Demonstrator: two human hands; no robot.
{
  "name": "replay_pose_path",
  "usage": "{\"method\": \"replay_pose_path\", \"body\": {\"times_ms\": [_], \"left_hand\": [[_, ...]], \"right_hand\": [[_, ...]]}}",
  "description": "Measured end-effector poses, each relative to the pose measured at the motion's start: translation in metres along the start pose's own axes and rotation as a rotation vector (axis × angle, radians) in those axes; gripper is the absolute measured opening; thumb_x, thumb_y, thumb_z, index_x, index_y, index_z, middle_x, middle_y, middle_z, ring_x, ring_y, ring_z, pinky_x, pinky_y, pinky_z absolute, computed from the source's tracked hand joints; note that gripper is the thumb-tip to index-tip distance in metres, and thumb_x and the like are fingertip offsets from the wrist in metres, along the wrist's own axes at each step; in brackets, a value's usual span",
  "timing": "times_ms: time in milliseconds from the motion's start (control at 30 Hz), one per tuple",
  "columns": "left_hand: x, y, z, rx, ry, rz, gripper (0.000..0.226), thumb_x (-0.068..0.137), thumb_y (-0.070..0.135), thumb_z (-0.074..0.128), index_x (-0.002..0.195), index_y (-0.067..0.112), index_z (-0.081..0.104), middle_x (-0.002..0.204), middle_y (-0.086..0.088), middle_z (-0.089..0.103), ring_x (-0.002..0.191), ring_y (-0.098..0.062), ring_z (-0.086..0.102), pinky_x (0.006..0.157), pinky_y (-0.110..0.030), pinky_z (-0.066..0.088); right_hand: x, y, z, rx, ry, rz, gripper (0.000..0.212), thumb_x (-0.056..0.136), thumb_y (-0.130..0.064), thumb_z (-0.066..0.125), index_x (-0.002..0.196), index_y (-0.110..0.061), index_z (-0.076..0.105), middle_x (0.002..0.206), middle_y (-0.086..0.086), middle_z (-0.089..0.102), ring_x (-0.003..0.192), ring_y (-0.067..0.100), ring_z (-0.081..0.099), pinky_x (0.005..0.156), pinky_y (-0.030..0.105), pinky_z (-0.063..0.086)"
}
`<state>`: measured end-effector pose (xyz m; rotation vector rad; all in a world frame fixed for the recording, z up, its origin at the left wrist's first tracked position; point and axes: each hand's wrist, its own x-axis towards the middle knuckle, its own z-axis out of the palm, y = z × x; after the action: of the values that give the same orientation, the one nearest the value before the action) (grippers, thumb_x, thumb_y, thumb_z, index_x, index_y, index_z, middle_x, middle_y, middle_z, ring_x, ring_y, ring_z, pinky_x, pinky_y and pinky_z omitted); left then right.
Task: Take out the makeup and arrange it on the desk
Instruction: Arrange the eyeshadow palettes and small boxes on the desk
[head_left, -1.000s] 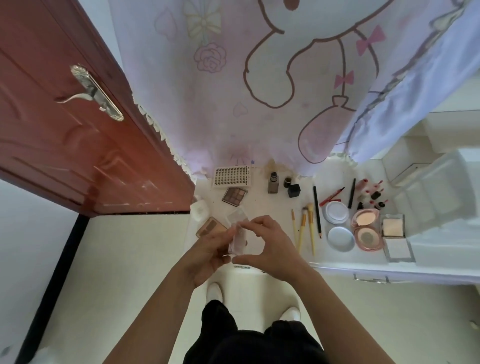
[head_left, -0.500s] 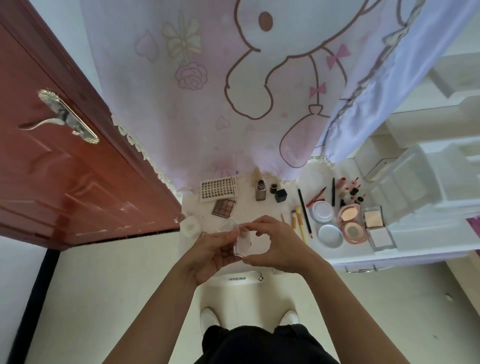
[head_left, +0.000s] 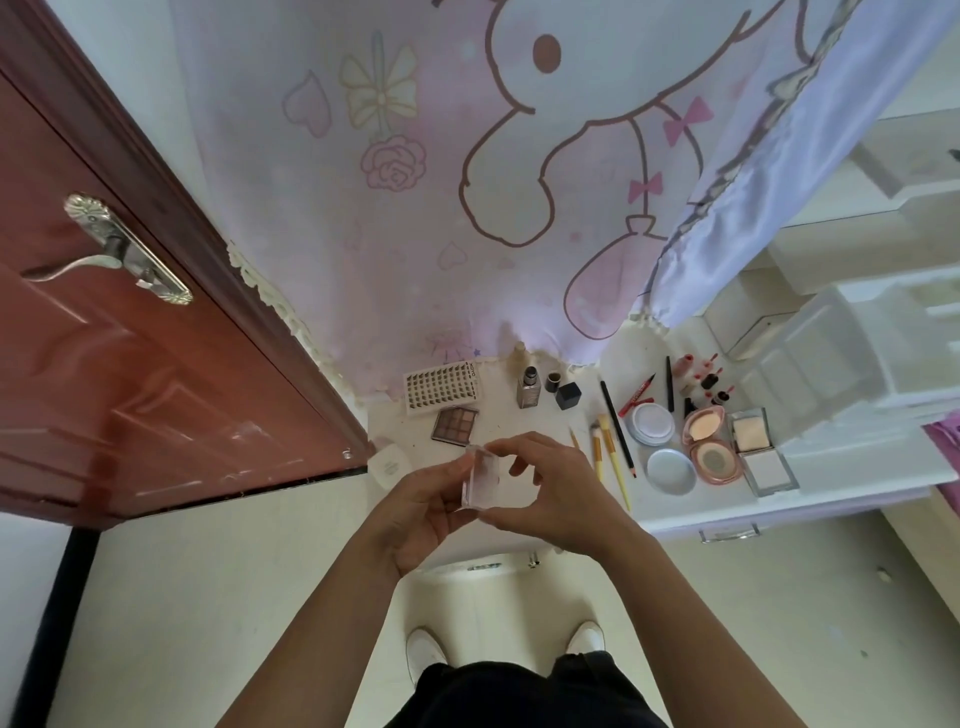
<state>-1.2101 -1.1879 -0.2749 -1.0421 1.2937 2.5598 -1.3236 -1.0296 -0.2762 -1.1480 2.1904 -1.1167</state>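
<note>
White desk (head_left: 675, 512) below the pink cartoon-rabbit curtain (head_left: 467, 208) looks mostly filled, so I'd say the task is well along. The white plastic drawer organiser (head_left: 831, 364) stands at the desk's right end. Laid out so far: white perforated lash tray (head_left: 441, 389) at the back left, brown eyeshadow palette (head_left: 454, 425) just in front of it, glass foundation bottle (head_left: 529, 387) and black cube cap (head_left: 567, 396) mid-back, yellow-handled brushes (head_left: 605, 452) and a black pencil (head_left: 616, 431), two round white compacts (head_left: 671, 470), an open pink compact (head_left: 709, 444), an open white square compact (head_left: 756, 452). How much is left in the organiser I can't tell. The item in hand is a small clear plastic case (head_left: 480, 478), held above the desk's front-left part and not yet set down. Left hand (head_left: 415, 514) grips its left side, fingers (head_left: 441, 486) curled onto it. Right hand (head_left: 561, 493) pinches it, index finger (head_left: 511, 446) on the top corner and thumb (head_left: 498, 515) under the bottom edge. A free spot shows in front of the palette.
</note>
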Motion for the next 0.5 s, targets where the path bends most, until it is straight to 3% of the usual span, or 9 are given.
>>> {"method": "replay_pose_path", "body": {"times_ms": [133, 267, 400, 500], "left_hand": [[0.003, 0.002, -0.003, -0.015, 0.022, 0.016, 0.044, 0.082, 0.022, 0.071, 0.118, -0.002, 0.069, 0.114, -0.022, 0.066, 0.106, -0.031, 0.061, 0.077, -0.030, 0.058], [0.008, 0.006, -0.007, -0.008, 0.006, 0.059, 0.047, 0.079, 0.016, 0.075, 0.120, -0.004, 0.066, 0.120, -0.025, 0.067, 0.107, -0.031, 0.064, 0.088, -0.034, 0.056], [0.014, 0.010, -0.010, 0.014, 0.009, 0.084, 0.050, 0.077, 0.014, 0.077, 0.120, -0.008, 0.064, 0.117, -0.026, 0.067, 0.109, -0.035, 0.064, 0.104, -0.044, 0.049], [0.017, 0.012, -0.011, 0.048, 0.008, 0.103, 0.049, 0.077, 0.013, 0.079, 0.120, -0.007, 0.065, 0.123, -0.030, 0.063, 0.110, -0.035, 0.065, 0.107, -0.047, 0.046]], "right_hand": [[0.002, 0.001, 0.004, 0.035, -0.032, 0.048, 0.069, 0.068, -0.043, 0.086, 0.131, -0.033, 0.059, 0.118, -0.022, 0.058, 0.100, -0.001, 0.058, 0.077, 0.007, 0.042], [0.002, -0.001, 0.004, 0.222, -0.059, 0.197, 0.057, 0.075, -0.048, 0.083, 0.127, -0.041, 0.062, 0.119, -0.020, 0.061, 0.103, -0.003, 0.061, 0.080, 0.015, 0.050], [0.002, 0.002, 0.003, 0.396, -0.082, 0.268, 0.043, 0.082, -0.045, 0.079, 0.122, -0.034, 0.070, 0.111, -0.010, 0.073, 0.102, 0.004, 0.070, 0.092, 0.028, 0.057], [0.002, 0.003, 0.002, 0.491, -0.077, 0.302, 0.042, 0.084, -0.034, 0.079, 0.124, -0.025, 0.071, 0.111, -0.007, 0.075, 0.105, 0.005, 0.070, 0.097, 0.028, 0.055]]}}
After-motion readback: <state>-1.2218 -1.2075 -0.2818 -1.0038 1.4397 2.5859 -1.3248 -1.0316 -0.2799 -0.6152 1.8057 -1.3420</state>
